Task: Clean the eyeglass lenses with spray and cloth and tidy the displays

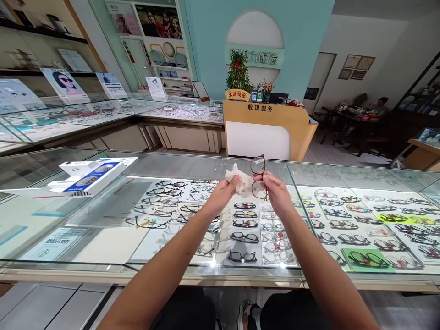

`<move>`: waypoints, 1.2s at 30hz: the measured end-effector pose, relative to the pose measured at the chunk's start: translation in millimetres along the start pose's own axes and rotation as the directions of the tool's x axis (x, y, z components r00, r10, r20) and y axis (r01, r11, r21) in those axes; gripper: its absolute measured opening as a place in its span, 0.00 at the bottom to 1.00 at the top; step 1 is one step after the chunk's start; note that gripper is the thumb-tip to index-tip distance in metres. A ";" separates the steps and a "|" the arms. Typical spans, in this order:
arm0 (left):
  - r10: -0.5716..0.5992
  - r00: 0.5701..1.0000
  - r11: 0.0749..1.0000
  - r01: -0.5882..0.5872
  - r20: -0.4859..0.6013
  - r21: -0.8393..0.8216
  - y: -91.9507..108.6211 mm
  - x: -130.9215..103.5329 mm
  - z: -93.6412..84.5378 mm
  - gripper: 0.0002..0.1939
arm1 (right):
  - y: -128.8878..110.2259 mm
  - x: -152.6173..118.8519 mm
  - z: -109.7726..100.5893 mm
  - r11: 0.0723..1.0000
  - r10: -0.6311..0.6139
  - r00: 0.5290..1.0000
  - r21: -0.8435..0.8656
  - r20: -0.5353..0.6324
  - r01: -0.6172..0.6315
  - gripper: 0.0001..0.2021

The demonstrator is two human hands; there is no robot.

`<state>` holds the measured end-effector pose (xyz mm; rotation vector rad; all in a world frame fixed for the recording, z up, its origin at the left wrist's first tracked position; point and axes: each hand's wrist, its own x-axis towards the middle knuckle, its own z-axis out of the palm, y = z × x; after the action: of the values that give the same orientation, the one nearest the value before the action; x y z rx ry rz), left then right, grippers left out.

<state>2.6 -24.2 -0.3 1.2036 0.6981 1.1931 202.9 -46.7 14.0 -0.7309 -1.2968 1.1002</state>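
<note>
My left hand (222, 195) is closed on a crumpled cream cloth (243, 182), above the glass counter. Just right of it, my right hand (277, 191) pinches a pair of dark-rimmed glasses (258, 165) near the middle of the frame. The glasses are turned on end, one lens above the other. The cloth's right edge is close to the lower lens; whether they touch is unclear. A small white-capped item (235, 167) shows just behind the cloth. Below my hands, rows of eyeglasses (244, 237) lie under the counter's glass top.
An open white and blue box (92, 178) stands on the counter at the left. The glass counter (192, 270) spans the view, with more eyeglasses to the right. Beyond are a wooden cashier desk (268, 114), further display cases (178, 111) and a seated person (381, 106) at the far right.
</note>
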 end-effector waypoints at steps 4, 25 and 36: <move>-0.047 0.991 0.995 0.035 0.128 0.089 -5.1 -9.2 9.4 0.32 | 8.7 -0.5 7.3 0.999 0.042 0.999 0.028 0.000 -0.042 0.16; -0.104 0.993 0.990 0.098 0.062 0.104 -7.6 -19.1 25.3 0.36 | 14.7 -10.6 31.8 0.989 0.138 0.989 0.061 -0.045 -0.135 0.13; -0.158 0.986 0.986 0.161 0.057 -0.045 -28.1 -15.1 23.8 0.36 | 25.4 -9.0 29.0 0.981 0.185 0.976 0.074 -0.114 -0.178 0.21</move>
<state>28.8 -43.9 -22.9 1.1133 0.7079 1.0355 169.9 -50.5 -7.4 -0.8679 -1.1037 1.2192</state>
